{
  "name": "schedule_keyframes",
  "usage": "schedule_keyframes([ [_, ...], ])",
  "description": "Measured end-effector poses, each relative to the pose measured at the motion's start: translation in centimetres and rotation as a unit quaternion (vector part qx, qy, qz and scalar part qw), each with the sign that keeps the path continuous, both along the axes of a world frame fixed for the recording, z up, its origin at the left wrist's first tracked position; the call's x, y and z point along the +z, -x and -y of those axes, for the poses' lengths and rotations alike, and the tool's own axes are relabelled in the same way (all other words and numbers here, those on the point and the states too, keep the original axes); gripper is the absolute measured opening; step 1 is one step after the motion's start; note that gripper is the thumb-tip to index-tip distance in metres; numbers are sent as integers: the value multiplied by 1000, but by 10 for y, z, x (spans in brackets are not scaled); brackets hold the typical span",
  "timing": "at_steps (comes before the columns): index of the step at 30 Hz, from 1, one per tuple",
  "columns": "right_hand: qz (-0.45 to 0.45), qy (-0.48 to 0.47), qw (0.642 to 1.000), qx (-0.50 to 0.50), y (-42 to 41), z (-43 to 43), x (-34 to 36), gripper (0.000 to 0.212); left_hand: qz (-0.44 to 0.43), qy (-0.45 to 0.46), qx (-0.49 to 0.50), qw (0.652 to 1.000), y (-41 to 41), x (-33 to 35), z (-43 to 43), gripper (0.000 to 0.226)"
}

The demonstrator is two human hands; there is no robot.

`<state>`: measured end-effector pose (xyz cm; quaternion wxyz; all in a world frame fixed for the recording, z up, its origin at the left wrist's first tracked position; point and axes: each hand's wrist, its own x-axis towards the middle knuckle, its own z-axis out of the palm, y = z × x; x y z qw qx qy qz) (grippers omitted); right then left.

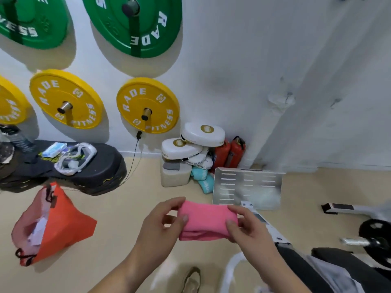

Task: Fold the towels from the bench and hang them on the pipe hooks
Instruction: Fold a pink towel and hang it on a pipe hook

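Note:
A pink towel (206,222), folded into a small thick rectangle, hangs in the air in front of me above the beige floor. My left hand (160,225) pinches its left edge, thumb on top. My right hand (247,227) pinches its right edge the same way. At the lower right lies a black padded bench (338,269) with a grey cloth (336,273) draped on it. No pipe hooks are in view.
Yellow weight plates (148,104) and green weight plates (135,24) hang on the white wall. A black cushioned pad (101,168) with small items lies at left, an orange bag (57,223) below it. White pads (201,136), red extinguishers (230,153) and a metal footplate (247,187) stand by the corner.

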<state>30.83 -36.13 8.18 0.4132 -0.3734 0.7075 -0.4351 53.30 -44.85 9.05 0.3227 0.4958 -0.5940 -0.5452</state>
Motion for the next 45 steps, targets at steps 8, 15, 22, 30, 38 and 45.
schedule_keyframes([
  [8,7,37,998,-45,127,116,41,34,-5,24,-107,994,137,38,144,45],
  [15,48,40,988,-138,244,199,83,27,-3,64,-176,982,268,63,263,38],
  [22,71,25,973,-217,365,279,113,26,-14,62,-269,961,413,87,377,31],
  [30,39,41,947,-316,471,349,156,24,-47,71,-337,938,564,130,464,36],
  [38,-37,75,948,-308,599,353,202,33,-60,129,-351,925,696,174,463,46],
  [45,-70,97,938,-325,697,330,227,33,-92,222,-340,909,803,193,425,43],
])
